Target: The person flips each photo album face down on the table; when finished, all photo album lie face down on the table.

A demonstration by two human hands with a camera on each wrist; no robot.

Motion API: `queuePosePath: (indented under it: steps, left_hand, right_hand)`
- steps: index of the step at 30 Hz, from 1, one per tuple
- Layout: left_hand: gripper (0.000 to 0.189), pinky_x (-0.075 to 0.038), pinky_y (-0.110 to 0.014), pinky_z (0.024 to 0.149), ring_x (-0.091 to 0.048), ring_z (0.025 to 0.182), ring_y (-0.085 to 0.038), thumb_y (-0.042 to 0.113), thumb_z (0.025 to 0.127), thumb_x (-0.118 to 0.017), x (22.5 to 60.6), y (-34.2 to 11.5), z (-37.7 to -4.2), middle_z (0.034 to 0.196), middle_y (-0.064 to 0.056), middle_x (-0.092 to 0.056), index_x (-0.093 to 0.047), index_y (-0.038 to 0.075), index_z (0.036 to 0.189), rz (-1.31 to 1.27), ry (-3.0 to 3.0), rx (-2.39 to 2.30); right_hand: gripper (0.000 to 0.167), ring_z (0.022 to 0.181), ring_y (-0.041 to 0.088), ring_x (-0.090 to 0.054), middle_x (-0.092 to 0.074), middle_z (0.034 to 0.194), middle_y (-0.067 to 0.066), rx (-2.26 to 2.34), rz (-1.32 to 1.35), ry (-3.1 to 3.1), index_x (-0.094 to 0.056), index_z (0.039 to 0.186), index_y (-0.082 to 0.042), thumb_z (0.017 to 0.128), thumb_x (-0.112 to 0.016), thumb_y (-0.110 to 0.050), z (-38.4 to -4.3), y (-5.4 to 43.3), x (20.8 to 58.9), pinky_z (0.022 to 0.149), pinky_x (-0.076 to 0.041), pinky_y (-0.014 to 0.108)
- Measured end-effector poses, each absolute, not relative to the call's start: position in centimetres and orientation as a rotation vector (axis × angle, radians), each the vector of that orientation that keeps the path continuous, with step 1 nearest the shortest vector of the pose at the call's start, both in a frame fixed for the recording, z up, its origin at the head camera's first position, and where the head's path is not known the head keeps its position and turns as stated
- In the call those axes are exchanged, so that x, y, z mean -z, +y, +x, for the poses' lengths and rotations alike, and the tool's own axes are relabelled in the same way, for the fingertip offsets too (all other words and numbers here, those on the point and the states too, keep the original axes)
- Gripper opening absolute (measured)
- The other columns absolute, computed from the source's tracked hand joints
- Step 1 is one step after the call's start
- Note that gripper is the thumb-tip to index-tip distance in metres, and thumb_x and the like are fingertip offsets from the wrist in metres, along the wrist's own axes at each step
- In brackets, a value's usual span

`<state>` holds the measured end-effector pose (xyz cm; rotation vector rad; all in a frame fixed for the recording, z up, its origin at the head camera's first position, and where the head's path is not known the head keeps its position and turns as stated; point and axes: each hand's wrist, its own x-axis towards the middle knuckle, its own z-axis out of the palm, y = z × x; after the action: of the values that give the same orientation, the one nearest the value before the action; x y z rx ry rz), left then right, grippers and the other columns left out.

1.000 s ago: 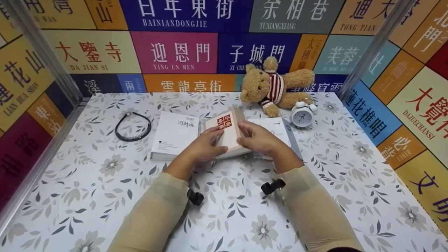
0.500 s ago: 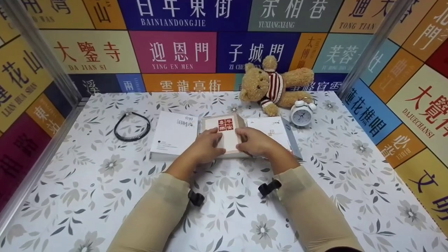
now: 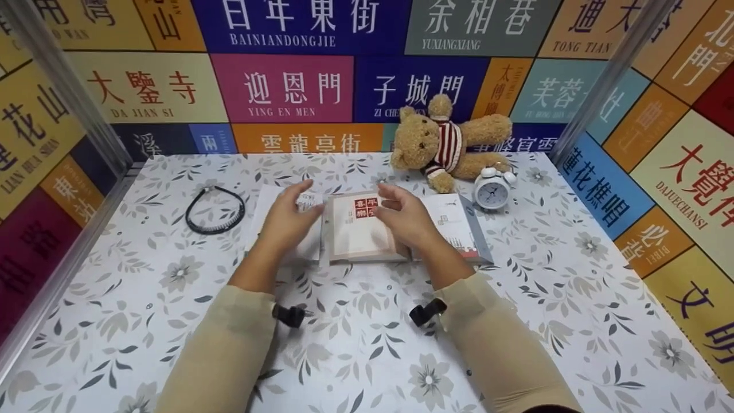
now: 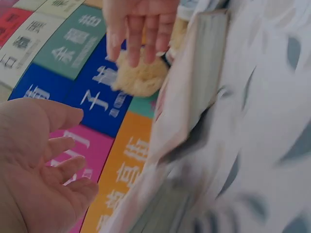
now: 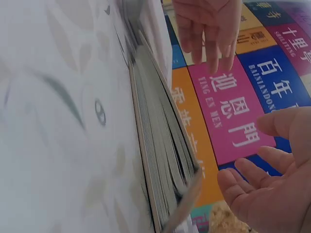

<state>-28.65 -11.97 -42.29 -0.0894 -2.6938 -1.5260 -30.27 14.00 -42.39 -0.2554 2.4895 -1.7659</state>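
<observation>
Three books lie side by side on the table in the head view. The middle one, a cream book (image 3: pixel 352 238) with red character squares on its cover, lies flat between a white book (image 3: pixel 308 246) at left and a white book with a blue-grey spine (image 3: pixel 459 229) at right. My left hand (image 3: pixel 285 223) is raised over the left book, fingers spread and holding nothing. Over the right side of the cream book hovers my right hand (image 3: pixel 410 221), its fingers loosely extended. Both wrist views show the hands (image 4: pixel 48 165) (image 5: pixel 272 179) apart from the book pages (image 5: pixel 158 126).
A black headband (image 3: pixel 215 212) lies left of the books. Behind them at right, a teddy bear (image 3: pixel 450 143) in a striped sweater lies on its side, with a white alarm clock (image 3: pixel 492 189) close by. Printed panels (image 3: pixel 287 86) wall the flower-patterned table (image 3: pixel 344 332).
The cream book has gone from tilted to lying flat in line between the others. Both hands have let go of it and lifted, the left moving leftward over the left book.
</observation>
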Motion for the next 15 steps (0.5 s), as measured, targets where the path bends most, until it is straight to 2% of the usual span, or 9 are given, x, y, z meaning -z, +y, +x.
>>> queuePosePath:
  steps: [3,7,11,15]
  left_hand:
    - [0.065,-0.035,-0.050,0.132,-0.035,0.162,-0.035,0.026,0.103,-0.067,42.1,-14.8,-28.5,0.173,-0.014,-0.039,-0.045,0.015,0.163,-0.013,-2.634,1.531]
    - [0.063,-0.033,-0.048,0.133,-0.033,0.163,-0.035,0.023,0.105,-0.064,42.2,-17.9,-28.0,0.173,-0.016,-0.038,-0.044,0.012,0.164,0.052,-2.618,1.529]
    - [0.067,-0.028,-0.051,0.135,-0.032,0.163,-0.037,0.025,0.106,-0.064,42.4,-20.2,-27.7,0.174,-0.016,-0.036,-0.039,0.010,0.166,0.082,-2.655,1.515]
    - [0.069,-0.024,-0.053,0.136,-0.029,0.164,-0.040,0.026,0.107,-0.063,42.7,-22.0,-27.4,0.175,-0.016,-0.035,-0.035,0.006,0.167,0.108,-2.696,1.498]
  right_hand:
    - [0.061,0.145,0.036,-0.058,-0.058,0.157,0.019,1.808,-0.315,2.443,-0.052,0.158,-0.007,0.099,-0.071,-0.010,-30.2,11.8,42.6,0.118,-0.053,0.044]
    - [0.062,0.145,0.033,-0.058,-0.060,0.156,0.013,1.738,-0.365,2.444,-0.053,0.158,-0.010,0.100,-0.074,-0.016,-30.0,8.4,42.8,0.120,-0.051,0.041]
    - [0.064,0.146,0.024,-0.057,-0.062,0.156,0.003,1.676,-0.352,2.442,-0.053,0.158,-0.020,0.099,-0.077,-0.024,-29.7,5.1,43.0,0.123,-0.048,0.039]
    - [0.064,0.152,0.023,-0.051,-0.059,0.159,-0.001,1.643,-0.381,2.424,-0.053,0.158,-0.023,0.099,-0.077,-0.026,-29.3,2.6,43.4,0.126,-0.044,0.039]
